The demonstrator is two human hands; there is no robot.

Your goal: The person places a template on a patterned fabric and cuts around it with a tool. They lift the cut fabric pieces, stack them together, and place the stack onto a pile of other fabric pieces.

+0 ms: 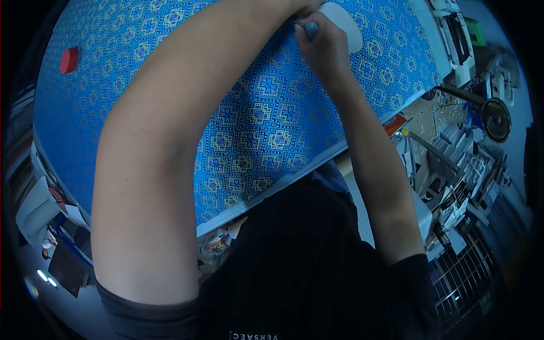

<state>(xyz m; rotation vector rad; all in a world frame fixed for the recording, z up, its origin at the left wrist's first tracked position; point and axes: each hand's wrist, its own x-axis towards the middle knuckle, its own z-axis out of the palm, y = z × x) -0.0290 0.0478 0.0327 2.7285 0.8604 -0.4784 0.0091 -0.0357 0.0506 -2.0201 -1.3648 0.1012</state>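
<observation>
My right hand [326, 48] is closed around a small tool with a rounded grey-blue handle end [311, 30] and a thin metal shaft. Its kind cannot be made out. Beside and partly behind this hand lies a white rounded flat piece [350, 28] on the blue patterned cloth [266, 124]. Only a bit of my left hand [307, 7] shows at the top edge, close to the right one and by the white piece. Its fingers are cut off by the frame, so whatever it touches is hidden.
A red round object [69, 60] sits on the cloth at the far left. Right of the table's edge are a dark round disc on an arm [496, 120], stacked papers [460, 148], a wire grid [462, 280] and a green item [475, 32].
</observation>
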